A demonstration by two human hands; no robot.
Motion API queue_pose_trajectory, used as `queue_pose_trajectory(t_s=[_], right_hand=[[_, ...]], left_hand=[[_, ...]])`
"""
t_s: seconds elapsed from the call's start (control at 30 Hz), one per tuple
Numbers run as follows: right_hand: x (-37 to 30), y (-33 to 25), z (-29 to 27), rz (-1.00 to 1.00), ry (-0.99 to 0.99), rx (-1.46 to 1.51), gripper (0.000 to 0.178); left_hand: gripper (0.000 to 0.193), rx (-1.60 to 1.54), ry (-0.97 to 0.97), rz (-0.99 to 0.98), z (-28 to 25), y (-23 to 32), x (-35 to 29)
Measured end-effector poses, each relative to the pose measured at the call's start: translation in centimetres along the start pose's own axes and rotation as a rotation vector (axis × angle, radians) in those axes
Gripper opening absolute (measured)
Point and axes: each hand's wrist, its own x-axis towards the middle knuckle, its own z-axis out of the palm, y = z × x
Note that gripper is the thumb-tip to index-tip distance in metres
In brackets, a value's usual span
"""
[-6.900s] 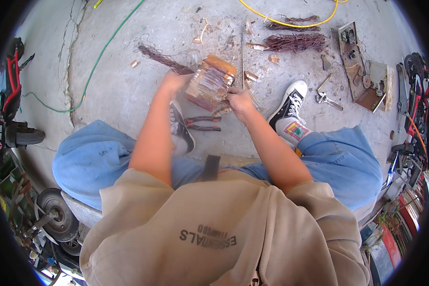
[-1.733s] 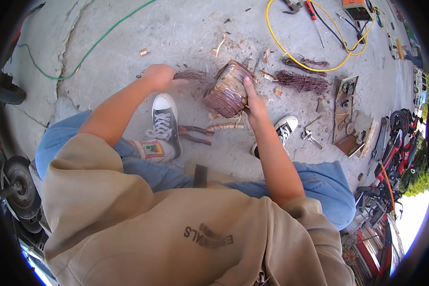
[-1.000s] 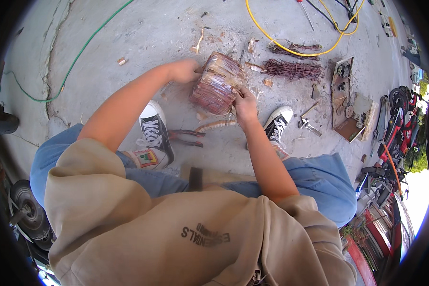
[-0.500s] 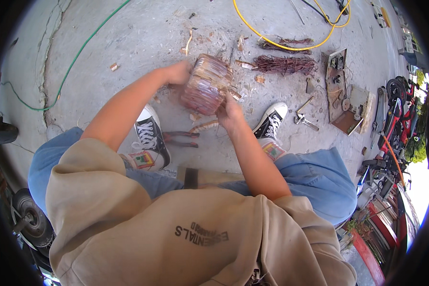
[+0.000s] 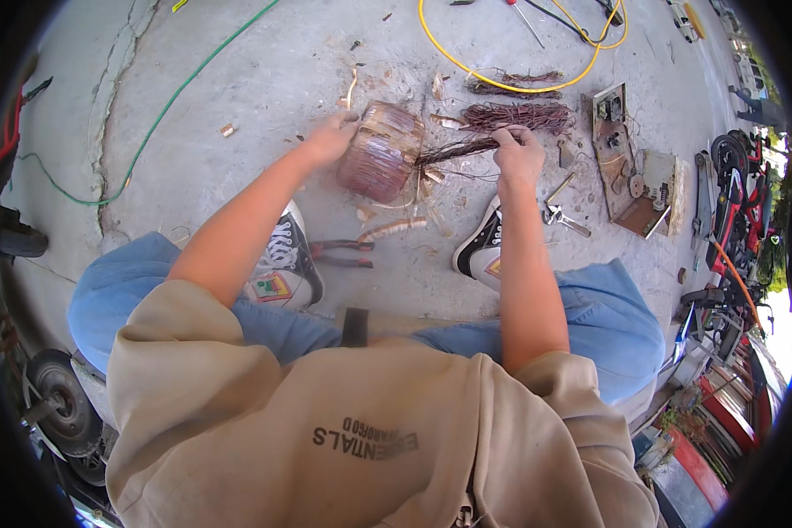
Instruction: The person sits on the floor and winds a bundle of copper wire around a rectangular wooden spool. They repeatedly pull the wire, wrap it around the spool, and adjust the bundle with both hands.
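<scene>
Wire strands [image 5: 458,150], dark and loosely bunched, stretch rightward from the wound block [image 5: 380,158] to my right hand [image 5: 517,158], whose fingers are pinched closed on their far right end. I have my left hand [image 5: 330,141] at the block's left side, fingertips against its far left edge; how tightly they are curled I cannot tell. The block, reddish brown with paler streaks, is in front of me, beyond and between the left shoe [image 5: 283,251] and the right shoe [image 5: 479,246]; whether it rests on the concrete floor [image 5: 405,275] or is held above it, I cannot tell.

Just beyond the strands I see a thick wire bundle [image 5: 524,118] on the floor, with thinner bundles [image 5: 519,77] farther off, near the curve of the yellow hose [image 5: 459,62]. To the right lie an adjustable wrench [image 5: 573,223] and, past it, an opened metal casing [image 5: 614,145]. Pliers [image 5: 350,262] lie nearer me, right beside the left shoe. A green hose [image 5: 172,97] curves along the far left.
</scene>
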Motion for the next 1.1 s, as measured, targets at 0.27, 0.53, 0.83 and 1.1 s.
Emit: queue_pose_trajectory(t_s=[0.27,0.53,0.83,1.1], right_hand=[[0.7,-11.6,-0.4,-0.872,-0.223,-0.581,0.01],[-5.8,-14.3,12.9,-0.791,-0.43,0.055,0.023],[-9.1,-10.6,13.9,-0.449,-0.459,0.268,0.006],[-9.1,-7.5,12.0,-0.207,-0.502,0.389,0.041]], left_hand=[[0.064,-0.294,0.12,-0.124,1.5,-0.8,-2.4],[0.105,-0.083,0.485,0.509,-0.8,5.7,-3.4],[0.084,0.687,1.027,0.25,-7.2,8.6,-6.5],[0.038,0.493,0.213,0.279,-8.7,7.7,-6.0]])
